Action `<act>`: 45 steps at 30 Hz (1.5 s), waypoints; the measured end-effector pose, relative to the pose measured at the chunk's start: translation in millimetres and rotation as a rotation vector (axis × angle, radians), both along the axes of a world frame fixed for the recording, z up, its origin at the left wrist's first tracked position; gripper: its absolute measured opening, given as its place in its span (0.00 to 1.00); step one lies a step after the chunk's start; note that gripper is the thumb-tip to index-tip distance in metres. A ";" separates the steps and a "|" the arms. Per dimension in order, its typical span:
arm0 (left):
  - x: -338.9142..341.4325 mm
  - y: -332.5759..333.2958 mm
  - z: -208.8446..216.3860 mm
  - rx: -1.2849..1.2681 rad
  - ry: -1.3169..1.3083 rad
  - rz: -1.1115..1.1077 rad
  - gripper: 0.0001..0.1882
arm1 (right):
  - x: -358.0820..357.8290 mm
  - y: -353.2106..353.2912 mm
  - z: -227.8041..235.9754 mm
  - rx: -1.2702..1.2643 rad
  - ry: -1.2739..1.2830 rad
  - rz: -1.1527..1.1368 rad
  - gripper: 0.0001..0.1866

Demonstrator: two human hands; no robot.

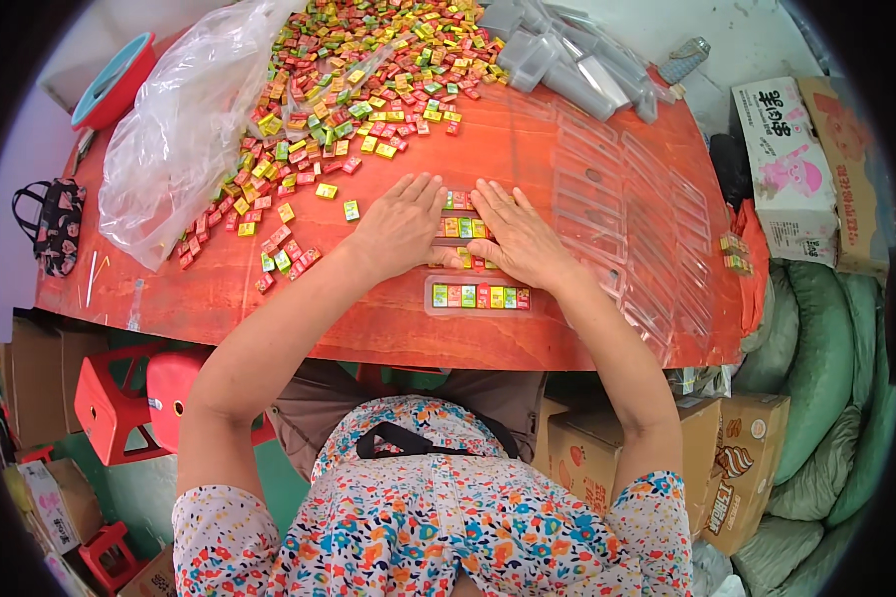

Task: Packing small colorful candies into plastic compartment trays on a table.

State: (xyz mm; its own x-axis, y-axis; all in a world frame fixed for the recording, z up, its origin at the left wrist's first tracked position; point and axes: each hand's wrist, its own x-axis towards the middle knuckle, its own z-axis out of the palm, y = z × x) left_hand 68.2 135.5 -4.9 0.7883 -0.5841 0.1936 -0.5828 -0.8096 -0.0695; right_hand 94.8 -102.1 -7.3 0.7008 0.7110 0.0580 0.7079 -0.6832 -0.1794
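Several narrow clear plastic trays filled with small coloured boxes lie one behind another on the red table in front of me. The nearest filled tray [480, 297] is fully visible, with a single row of red, yellow and green boxes. Behind it, the other rows of boxes [463, 228] are partly covered by my hands. My left hand [404, 227] rests flat over the left ends of these rows, fingers stretched forward. Over their right ends lies my right hand [516, 235], its fingers extended and thumb pointing inward. Neither hand is closed round anything.
A large heap of loose small boxes [368, 70] spreads across the far table beside a clear plastic bag [174, 149]. Unfilled clear trays [632, 229] lie to the right; stacked plastic containers [572, 65] stand far right. A black patterned bag [52, 227] sits at the left edge.
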 end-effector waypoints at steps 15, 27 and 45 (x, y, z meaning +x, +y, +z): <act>8.5 24.6 -10.1 0.068 0.026 -0.123 0.56 | 0.6 12.6 -21.7 0.285 -0.059 0.070 0.41; 5.1 22.7 -7.2 -0.089 0.172 -0.093 0.50 | 1.8 21.3 -23.1 0.203 -0.015 0.008 0.42; -4.4 19.8 5.2 0.014 0.088 -0.014 0.51 | 7.5 2.8 5.6 -0.017 0.024 0.089 0.39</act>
State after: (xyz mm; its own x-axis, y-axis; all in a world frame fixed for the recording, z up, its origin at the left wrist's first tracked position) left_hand 63.8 155.3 0.3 0.7934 -0.5976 0.1155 -0.5987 -0.8004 -0.0289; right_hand 102.3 -99.3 -1.7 0.6357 0.7714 0.0296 0.7618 -0.6207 -0.1857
